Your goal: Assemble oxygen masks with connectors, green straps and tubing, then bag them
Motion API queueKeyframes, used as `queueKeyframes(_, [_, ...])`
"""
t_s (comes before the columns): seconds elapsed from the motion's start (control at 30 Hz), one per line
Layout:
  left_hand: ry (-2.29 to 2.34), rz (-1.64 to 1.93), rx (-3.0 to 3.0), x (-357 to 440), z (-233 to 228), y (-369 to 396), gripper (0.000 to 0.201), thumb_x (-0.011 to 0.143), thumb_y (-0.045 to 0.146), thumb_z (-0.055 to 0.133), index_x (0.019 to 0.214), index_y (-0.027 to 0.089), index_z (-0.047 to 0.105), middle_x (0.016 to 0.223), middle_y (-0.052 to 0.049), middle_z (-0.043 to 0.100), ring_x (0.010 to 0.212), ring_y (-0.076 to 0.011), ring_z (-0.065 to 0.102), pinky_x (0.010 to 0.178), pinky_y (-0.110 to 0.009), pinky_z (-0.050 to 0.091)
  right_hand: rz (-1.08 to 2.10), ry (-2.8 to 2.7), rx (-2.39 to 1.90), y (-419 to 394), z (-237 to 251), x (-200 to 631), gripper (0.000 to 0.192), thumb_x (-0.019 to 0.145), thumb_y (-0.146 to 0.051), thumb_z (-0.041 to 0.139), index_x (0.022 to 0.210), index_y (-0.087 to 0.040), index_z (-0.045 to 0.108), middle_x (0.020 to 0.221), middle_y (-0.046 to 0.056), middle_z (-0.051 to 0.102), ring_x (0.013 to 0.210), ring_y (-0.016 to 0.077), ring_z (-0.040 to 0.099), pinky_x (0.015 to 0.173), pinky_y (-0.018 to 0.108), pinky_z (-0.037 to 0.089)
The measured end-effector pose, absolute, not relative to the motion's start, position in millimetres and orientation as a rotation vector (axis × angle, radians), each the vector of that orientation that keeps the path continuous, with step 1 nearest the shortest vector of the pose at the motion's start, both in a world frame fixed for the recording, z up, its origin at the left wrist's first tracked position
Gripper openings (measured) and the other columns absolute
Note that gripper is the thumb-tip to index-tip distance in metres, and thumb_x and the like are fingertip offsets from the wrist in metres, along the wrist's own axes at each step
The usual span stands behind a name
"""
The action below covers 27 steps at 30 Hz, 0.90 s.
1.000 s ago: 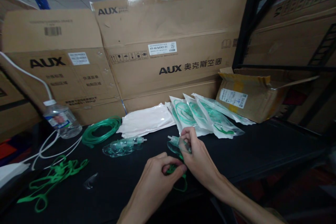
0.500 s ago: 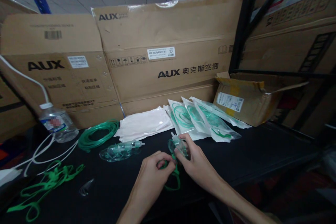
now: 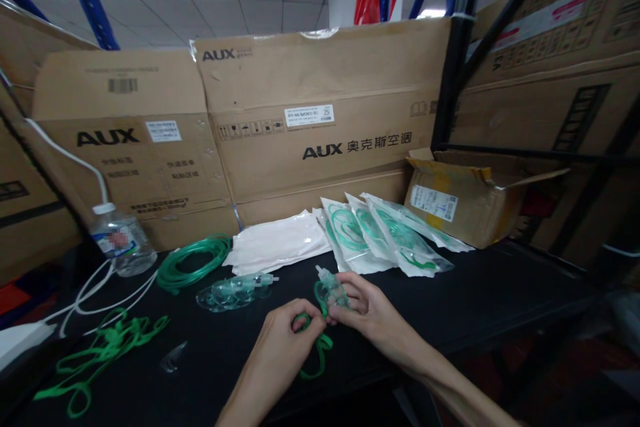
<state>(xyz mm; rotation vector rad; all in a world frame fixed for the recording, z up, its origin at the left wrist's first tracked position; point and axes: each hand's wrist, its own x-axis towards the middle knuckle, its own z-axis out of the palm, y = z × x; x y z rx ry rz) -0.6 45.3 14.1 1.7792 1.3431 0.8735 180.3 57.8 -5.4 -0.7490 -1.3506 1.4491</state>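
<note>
My right hand point(image 3: 367, 310) holds a clear plastic mask point(image 3: 330, 288) with a small white connector on top, just above the black table point(image 3: 500, 293). My left hand point(image 3: 287, 337) pinches a green elastic strap point(image 3: 316, 353) that hangs from the mask in a loop. Both hands meet near the table's front edge. A second clear mask point(image 3: 233, 290) lies on the table to the left of my hands.
A coil of green tubing point(image 3: 193, 260), loose green straps point(image 3: 100, 347), a water bottle point(image 3: 120, 240) and white cables point(image 3: 95, 293) lie at the left. Flat white bags point(image 3: 277, 243) and sealed mask packs point(image 3: 390, 237) sit behind. An open carton point(image 3: 470, 197) and big AUX boxes point(image 3: 320, 120) stand at the back.
The view has tilted up a little and my hands have shifted left and lower in it. The green strap loop now hangs further left under my left hand.
</note>
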Motion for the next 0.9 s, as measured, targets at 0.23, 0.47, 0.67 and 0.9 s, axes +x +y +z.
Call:
queueKeyframes(0.23, [1.345, 0.86, 1.919, 5, 24, 37, 0.033, 0.087, 0.041, 0.054, 0.077, 0.019, 0.076, 0.08, -0.005, 0.074, 0.076, -0.0217, 0.064, 0.071, -0.027, 0.046, 1.313, -1.304, -0.809, 63, -15, 178, 0.043, 0.062, -0.038, 0.09, 0.087, -0.02, 0.06, 0.075, -0.002, 0.067, 0.067, 0.015, 0.065, 0.065, 0.027, 0.054])
queueKeyframes(0.47, [1.244, 0.91, 1.846, 3, 13, 42, 0.033, 0.09, 0.042, 0.056, 0.09, 0.019, 0.08, 0.091, -0.005, 0.079, 0.087, -0.0243, 0.069, 0.078, -0.027, 0.048, 1.26, -1.308, -0.839, 59, -16, 174, 0.041, 0.061, -0.036, 0.09, 0.083, -0.021, 0.058, 0.07, -0.003, 0.067, 0.065, 0.0163, 0.066, 0.062, 0.028, 0.054])
queueKeyframes(0.67, [1.276, 0.912, 1.835, 5, 10, 41, 0.034, 0.091, 0.038, 0.052, 0.085, 0.015, 0.076, 0.076, -0.003, 0.071, 0.078, -0.0216, 0.065, 0.071, -0.026, 0.046, 1.171, -1.3, -0.851, 55, -17, 173, 0.034, 0.065, -0.029, 0.086, 0.083, -0.02, 0.059, 0.073, -0.002, 0.066, 0.067, 0.0152, 0.065, 0.064, 0.026, 0.051])
queueKeyframes(0.9, [1.318, 0.872, 1.853, 13, 18, 24, 0.027, 0.088, 0.028, 0.049, 0.069, 0.016, 0.063, 0.058, 0.004, 0.047, 0.055, -0.012, 0.042, 0.053, -0.023, 0.028, 1.08, -1.244, -0.892, 54, -16, 176, 0.033, 0.065, -0.028, 0.084, 0.08, -0.021, 0.055, 0.068, -0.003, 0.065, 0.063, 0.0153, 0.065, 0.061, 0.027, 0.051])
